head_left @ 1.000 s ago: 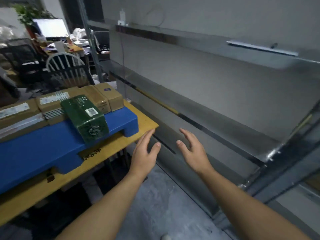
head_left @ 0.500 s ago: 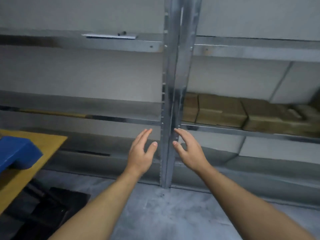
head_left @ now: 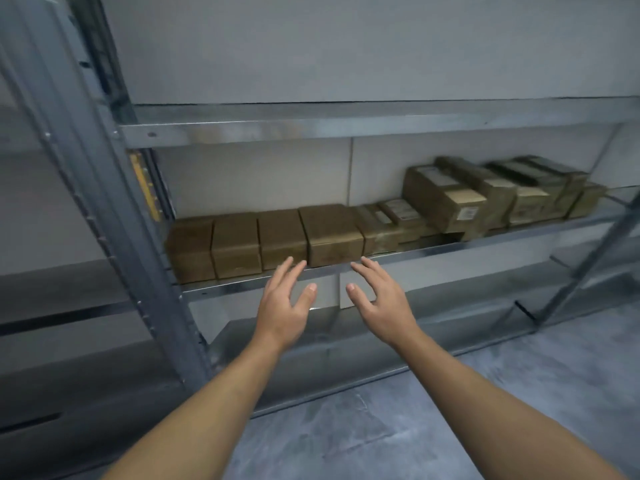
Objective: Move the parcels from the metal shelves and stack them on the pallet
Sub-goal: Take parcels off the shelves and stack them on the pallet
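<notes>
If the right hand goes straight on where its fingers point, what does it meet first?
Probably the fourth cardboard parcel from the left on the metal shelf; depth from the right hand is unclear.

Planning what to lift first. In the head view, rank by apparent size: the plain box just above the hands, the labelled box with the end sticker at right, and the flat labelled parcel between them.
1-2. The labelled box and the plain box look about alike. The labelled one sits farther off, so they are left unranked.
3. The flat labelled parcel, clearly smallest.
</notes>
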